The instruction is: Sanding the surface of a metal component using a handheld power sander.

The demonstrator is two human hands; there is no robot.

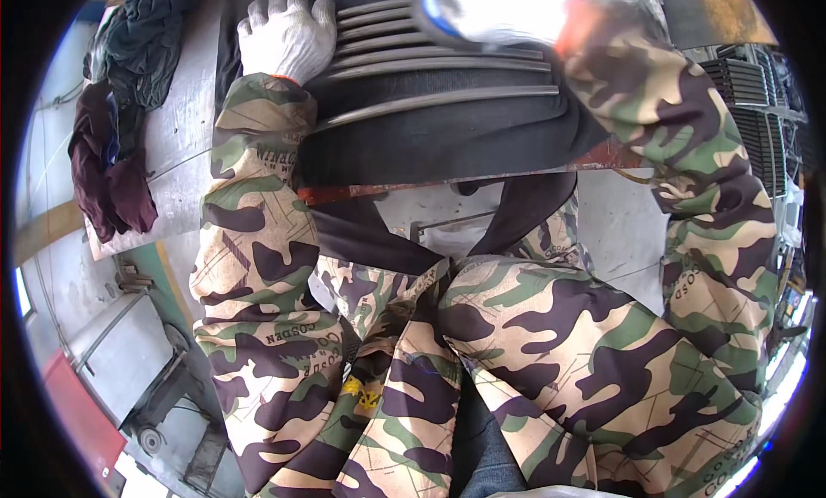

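My left hand (289,35), in a white knitted glove with an orange cuff, lies with its fingers stretched out at the left ends of several metal rods (447,68). These grey rods run side by side across a black cloth (413,141), the nearest one set a little apart from the others. Over the right part of the rods is my right hand (516,14), also in a white glove. It is smeared by motion, and its fingers cannot be made out. A dark, blue-tinged blur (437,14) shows at its left edge; what that is, I cannot tell.
The black cloth hangs over the reddish front edge (361,191) of the work table. Crumpled dark green and maroon clothes (129,93) lie on a grey metal surface (194,93) to the left. Dark stacked bars (753,111) stand on the right, near a rusty plate (723,12).
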